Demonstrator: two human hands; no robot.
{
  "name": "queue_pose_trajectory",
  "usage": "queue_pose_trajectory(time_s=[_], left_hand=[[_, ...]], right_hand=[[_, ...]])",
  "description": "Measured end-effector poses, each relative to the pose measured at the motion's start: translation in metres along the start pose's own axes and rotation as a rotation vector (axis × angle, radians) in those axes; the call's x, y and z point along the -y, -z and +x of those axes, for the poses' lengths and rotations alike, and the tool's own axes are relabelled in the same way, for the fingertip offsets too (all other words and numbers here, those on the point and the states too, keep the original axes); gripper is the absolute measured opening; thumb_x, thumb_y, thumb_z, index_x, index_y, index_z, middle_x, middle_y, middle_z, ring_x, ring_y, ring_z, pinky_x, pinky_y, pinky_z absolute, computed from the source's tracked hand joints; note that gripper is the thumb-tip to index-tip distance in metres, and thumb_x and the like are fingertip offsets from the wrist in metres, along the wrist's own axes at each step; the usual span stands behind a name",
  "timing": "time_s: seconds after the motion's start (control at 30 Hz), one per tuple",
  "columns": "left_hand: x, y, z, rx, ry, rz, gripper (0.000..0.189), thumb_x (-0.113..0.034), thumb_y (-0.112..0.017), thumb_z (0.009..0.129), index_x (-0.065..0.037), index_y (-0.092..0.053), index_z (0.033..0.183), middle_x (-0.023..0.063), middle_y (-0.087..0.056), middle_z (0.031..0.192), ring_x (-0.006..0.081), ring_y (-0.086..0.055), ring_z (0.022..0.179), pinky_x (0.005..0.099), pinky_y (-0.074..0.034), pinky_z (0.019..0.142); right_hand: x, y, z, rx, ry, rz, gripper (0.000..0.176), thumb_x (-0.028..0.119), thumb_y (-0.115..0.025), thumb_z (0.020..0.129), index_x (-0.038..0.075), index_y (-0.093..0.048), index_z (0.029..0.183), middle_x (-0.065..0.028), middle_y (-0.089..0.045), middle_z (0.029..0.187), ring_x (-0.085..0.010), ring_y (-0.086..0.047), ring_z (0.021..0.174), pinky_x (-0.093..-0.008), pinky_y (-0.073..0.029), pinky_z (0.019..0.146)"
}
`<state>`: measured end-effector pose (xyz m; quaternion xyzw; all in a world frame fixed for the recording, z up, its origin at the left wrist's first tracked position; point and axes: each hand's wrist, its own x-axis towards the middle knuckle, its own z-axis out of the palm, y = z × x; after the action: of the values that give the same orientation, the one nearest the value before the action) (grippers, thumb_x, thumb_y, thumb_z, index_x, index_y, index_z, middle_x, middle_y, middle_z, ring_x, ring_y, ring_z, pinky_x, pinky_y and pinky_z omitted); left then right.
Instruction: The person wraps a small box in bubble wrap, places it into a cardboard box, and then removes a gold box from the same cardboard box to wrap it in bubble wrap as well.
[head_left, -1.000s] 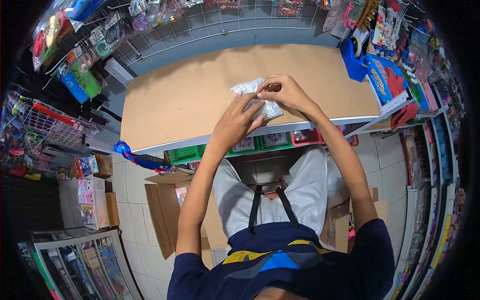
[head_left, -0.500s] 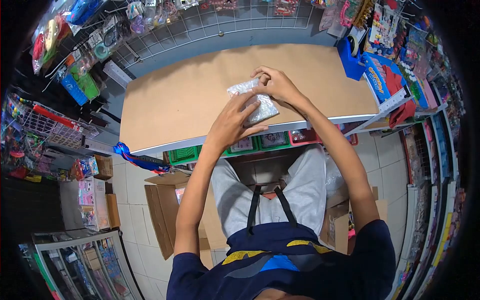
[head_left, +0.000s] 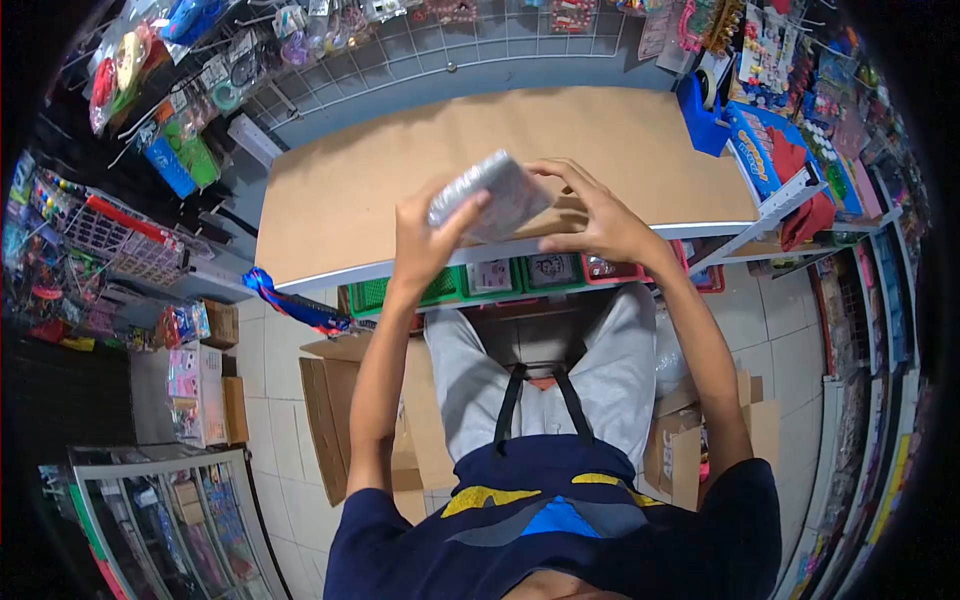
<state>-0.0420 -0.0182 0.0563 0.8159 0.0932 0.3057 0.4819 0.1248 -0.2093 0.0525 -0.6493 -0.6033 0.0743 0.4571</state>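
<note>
A flat packet in clear, shiny wrap, which looks like bubble wrap (head_left: 495, 203), is raised and tilted over the front part of the brown tabletop (head_left: 350, 195). My left hand (head_left: 425, 232) grips its left side, thumb across the near face and the other fingers mostly hidden behind it. At the packet's right edge is my right hand (head_left: 598, 215), fingers curved and spread apart, thumb pointing left. The packet looks slightly blurred.
A blue tape dispenser (head_left: 704, 112) stands at the table's back right, beside a blue box (head_left: 752, 150). Green baskets (head_left: 440, 290) sit under the front edge. Open cardboard boxes (head_left: 335, 420) flank my legs. Hanging goods cover the wire grid (head_left: 450, 45) behind.
The packet has come up off the tabletop and tilted, now in my left hand. My right hand has moved off its top to the right side, its fingers opening.
</note>
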Motion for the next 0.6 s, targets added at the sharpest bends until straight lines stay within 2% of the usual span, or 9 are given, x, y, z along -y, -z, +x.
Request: queue_pose_trajectory(time_s=[0.03, 0.07, 0.17, 0.23, 0.27, 0.3, 0.37, 0.5, 0.6], left_hand=[[-0.010, 0.000, 0.002, -0.035, 0.183, -0.111, 0.028, -0.015, -0.075, 0.089, 0.002, -0.069, 0.109, 0.0091, -0.071, 0.097, 0.0132, -0.065, 0.092, 0.0269, -0.051, 0.081], [-0.009, -0.001, 0.006, -0.047, 0.092, -0.161, 0.031, -0.024, -0.071, 0.096, 0.004, -0.068, 0.108, 0.0052, -0.069, 0.094, 0.0057, -0.059, 0.089, 0.0219, -0.047, 0.080], [-0.008, -0.001, 0.011, 0.007, 0.151, -0.321, 0.033, -0.029, -0.067, 0.098, 0.002, -0.068, 0.110, 0.0042, -0.068, 0.096, 0.0075, -0.059, 0.089, 0.0231, -0.048, 0.082], [-0.005, -0.009, -0.005, -0.086, 0.217, -0.470, 0.039, -0.032, -0.063, 0.102, 0.000, -0.060, 0.123, 0.0059, -0.065, 0.110, 0.0097, -0.058, 0.100, 0.0261, -0.047, 0.090], [-0.003, -0.012, -0.018, -0.110, 0.286, -0.516, 0.041, -0.032, -0.062, 0.102, 0.000, -0.058, 0.127, 0.0065, -0.064, 0.113, 0.0103, -0.057, 0.103, 0.0271, -0.046, 0.093], [-0.002, -0.017, -0.032, -0.138, 0.363, -0.562, 0.043, -0.032, -0.061, 0.103, 0.000, -0.055, 0.130, 0.0072, -0.063, 0.117, 0.0109, -0.056, 0.106, 0.0281, -0.046, 0.095], [0.015, -0.037, -0.062, -0.288, 0.405, -0.720, 0.045, -0.035, -0.054, 0.106, -0.001, -0.048, 0.136, 0.0085, -0.063, 0.121, 0.0129, -0.058, 0.111, 0.0305, -0.047, 0.098], [0.031, -0.045, -0.142, -0.569, 0.459, -0.958, 0.045, -0.039, -0.047, 0.107, -0.003, -0.046, 0.136, 0.0095, -0.062, 0.120, 0.0154, -0.063, 0.108, 0.0322, -0.053, 0.093], [0.067, -0.034, -0.218, -0.763, 0.581, -0.969, 0.044, -0.036, -0.048, 0.107, -0.004, -0.045, 0.137, 0.0118, -0.062, 0.124, 0.0208, -0.064, 0.114, 0.0357, -0.054, 0.097]], right_hand=[[0.007, -0.005, 0.001, 0.002, -0.062, 0.116, 0.058, 0.030, -0.074, 0.092, 0.005, -0.050, 0.139, -0.0102, -0.065, 0.120, -0.0183, -0.061, 0.112, -0.0347, -0.048, 0.097], [0.014, -0.010, 0.004, 0.002, -0.120, 0.228, 0.059, 0.029, -0.075, 0.092, 0.004, -0.050, 0.139, -0.0105, -0.065, 0.120, -0.0183, -0.061, 0.112, -0.0353, -0.048, 0.099], [0.016, -0.028, 0.009, -0.066, -0.167, 0.495, 0.054, 0.024, -0.072, 0.094, 0.000, -0.049, 0.137, -0.0096, -0.066, 0.118, -0.0152, -0.062, 0.108, -0.0318, -0.049, 0.096], [0.029, -0.040, 0.003, -0.077, -0.316, 0.714, 0.050, 0.022, -0.070, 0.096, 0.000, -0.050, 0.136, -0.0087, -0.066, 0.116, -0.0138, -0.062, 0.106, -0.0296, -0.050, 0.094], [0.021, -0.053, 0.001, -0.096, -0.257, 0.724, 0.045, 0.021, -0.068, 0.098, 0.000, -0.050, 0.134, -0.0076, -0.066, 0.114, -0.0106, -0.063, 0.101, -0.0267, -0.053, 0.085], [0.026, -0.056, -0.003, -0.053, -0.366, 0.739, 0.042, 0.024, -0.066, 0.100, 0.000, -0.052, 0.131, -0.0075, -0.067, 0.108, -0.0085, -0.064, 0.089, -0.0260, -0.056, 0.066], [0.012, -0.093, -0.009, -0.228, -0.202, 0.569, 0.035, 0.027, -0.062, 0.101, 0.000, -0.055, 0.123, -0.0085, -0.068, 0.096, -0.0077, -0.065, 0.073, -0.0255, -0.051, 0.047], [0.037, -0.141, -0.041, 0.077, -0.516, 0.581, 0.031, 0.029, -0.060, 0.102, 0.001, -0.055, 0.114, -0.0091, -0.065, 0.076, -0.0118, -0.064, 0.060, -0.0280, -0.052, 0.050], [0.026, -0.195, -0.075, 0.217, -0.528, 0.566, 0.046, 0.030, -0.067, 0.098, 0.004, -0.046, 0.130, -0.0137, -0.064, 0.100, -0.0151, -0.066, 0.072, -0.0306, -0.052, 0.055]])
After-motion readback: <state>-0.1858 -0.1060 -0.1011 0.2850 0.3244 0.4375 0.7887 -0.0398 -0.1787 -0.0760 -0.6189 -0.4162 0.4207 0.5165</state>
